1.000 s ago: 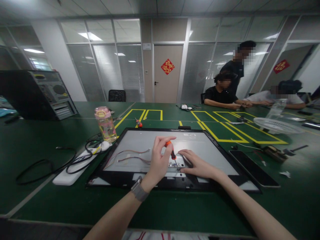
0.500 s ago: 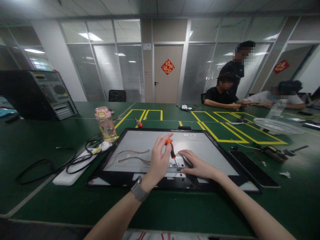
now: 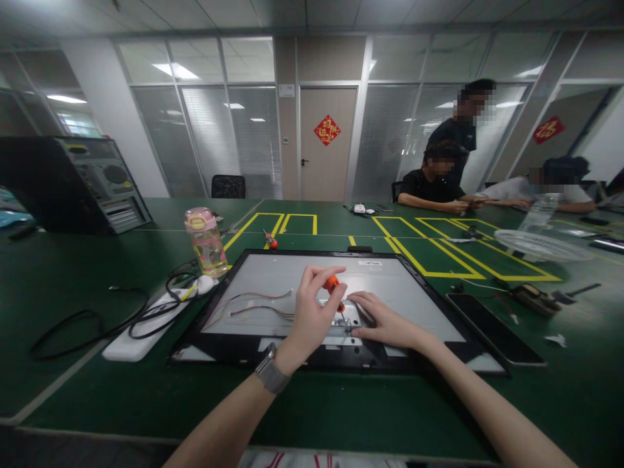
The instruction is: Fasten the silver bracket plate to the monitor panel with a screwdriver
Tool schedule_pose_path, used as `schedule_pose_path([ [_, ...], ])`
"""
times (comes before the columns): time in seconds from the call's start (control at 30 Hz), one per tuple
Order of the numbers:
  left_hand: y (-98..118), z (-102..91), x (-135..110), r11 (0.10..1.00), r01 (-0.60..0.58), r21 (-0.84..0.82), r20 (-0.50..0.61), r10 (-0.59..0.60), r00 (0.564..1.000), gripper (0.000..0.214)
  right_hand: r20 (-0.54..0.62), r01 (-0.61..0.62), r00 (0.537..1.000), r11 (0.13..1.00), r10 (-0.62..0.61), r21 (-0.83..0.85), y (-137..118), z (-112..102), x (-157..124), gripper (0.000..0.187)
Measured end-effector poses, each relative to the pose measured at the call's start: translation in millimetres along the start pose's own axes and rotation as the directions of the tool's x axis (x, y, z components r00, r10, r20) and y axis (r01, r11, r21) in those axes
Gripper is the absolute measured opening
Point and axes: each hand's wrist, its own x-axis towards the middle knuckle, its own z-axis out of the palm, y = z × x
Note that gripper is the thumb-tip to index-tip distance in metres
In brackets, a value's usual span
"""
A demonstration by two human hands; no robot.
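A flat display panel with a grey back and black frame lies on the green table in front of me. My left hand, wearing a watch, is closed round the orange-and-black handle of a screwdriver. The screwdriver leans, its shaft pointing down at a small metal bracket near the panel's front edge. My right hand rests on the panel beside that bracket, thumb and fingers apart around its right side. What lies under the right fingers is hidden. Thin wires run left from the bracket area.
A pink-lidded bottle, a white power strip and black cables lie left of the panel. A smartphone lies to the right. A computer case stands far left. Another small orange-handled tool lies behind the panel. Several people are across the table.
My left fingers and thumb have shifted on the screwdriver handle, the thumb reaching further right. My right hand stays in place.
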Motion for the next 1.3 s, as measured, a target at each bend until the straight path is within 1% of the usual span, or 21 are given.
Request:
schedule_pose_path([
  [0.1, 1.9, -0.7, -1.2, 0.999, -0.001, -0.042, 0.037, 0.002, 0.999, 0.03, 0.002, -0.002, 1.0, 1.0, 0.002, -0.001, -0.9, 0.1, -0.1, 0.066],
  [0.2, 1.9, -0.3, -2.1, 0.997, -0.023, -0.078, 0.075, 0.029, 0.997, 0.035, 0.002, -0.001, 1.0, 1.0, 0.001, 0.002, -1.7, 0.1, 0.1, 0.065],
  [0.37, 0.1, 0.5, -1.5, 0.999, -0.053, -0.014, 0.029, 0.053, 0.998, 0.024, 0.003, 0.005, 1.0, 1.0, -0.005, 0.009, -0.5, 0.1, 0.0, 0.067],
  [0.5, 0.3, -0.1, -1.2, 0.997, -0.055, -0.056, 0.067, 0.059, 0.996, 0.036, -0.002, 0.0, 1.0, 1.0, 0.0, 0.01, 1.0, 0.6, -0.6, 0.066],
  [0.57, 0.3, 0.1, -0.8, 0.998, -0.048, -0.04, 0.063, 0.051, 0.997, 0.038, 0.0, -0.004, 1.0, 1.0, 0.004, 0.013, 1.3, 0.9, -0.6, 0.067],
  [0.7, -0.3, 0.7, 0.0, 1.0, -0.02, 0.021, 0.009, 0.02, 1.0, 0.025, -0.001, -0.006, 1.0, 1.0, 0.006, 0.019, 1.9, 1.7, -0.3, 0.068],
  [0.77, 0.1, 0.4, 0.0, 1.0, -0.024, 0.014, 0.021, 0.023, 0.999, 0.025, -0.001, -0.001, 1.0, 1.0, 0.001, 0.016, 2.5, 1.9, -0.1, 0.069],
  [0.9, 2.5, 0.2, -0.4, 0.998, -0.059, -0.02, 0.063, 0.06, 0.996, 0.036, 0.001, 0.005, 1.0, 1.0, -0.005, 0.012, 1.9, 1.5, 0.5, 0.067],
  [1.07, 4.1, 0.4, -1.0, 0.996, -0.081, 0.048, 0.04, 0.079, 0.996, 0.023, 0.003, 0.017, 1.0, 1.0, -0.017, 0.02, -0.4, 0.5, 0.7, 0.069],
  [1.3, 3.7, -0.4, -2.4, 0.992, -0.123, 0.027, 0.066, 0.121, 0.99, 0.033, -0.008, 0.013, 1.0, 1.0, -0.012, 0.015, 3.0, 1.7, 0.1, 0.067],
])
